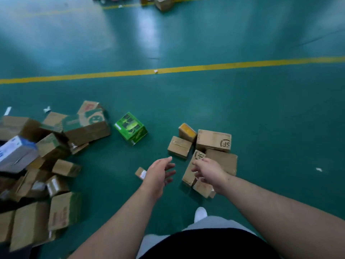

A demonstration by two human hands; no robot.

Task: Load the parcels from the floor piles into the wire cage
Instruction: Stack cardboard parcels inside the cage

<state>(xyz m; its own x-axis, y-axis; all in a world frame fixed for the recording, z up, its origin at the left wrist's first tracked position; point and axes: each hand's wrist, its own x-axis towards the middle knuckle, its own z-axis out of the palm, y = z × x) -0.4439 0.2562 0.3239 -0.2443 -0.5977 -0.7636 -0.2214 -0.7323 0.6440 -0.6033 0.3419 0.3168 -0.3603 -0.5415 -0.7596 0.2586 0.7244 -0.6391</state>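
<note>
Head view: left hand [158, 173] and right hand [210, 173] reach out loose-fingered, holding nothing. Some parcels [212, 140] lie just beyond the right hand; a bigger pile [56, 146] sits well left of the left hand. No cage is in sight, so much loading seemingly remains.

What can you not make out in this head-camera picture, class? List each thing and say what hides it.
1. Wire cage: nowhere in the head view.
2. Left pile: cut by the left edge, motion-blurred, labels unreadable.
3. Small carton: partly covered by the right hand; contact unclear.
4. Far boxes: cut by the top edge, blurred.
5. Tiny parcel: partly behind the left hand; label too small.
</note>
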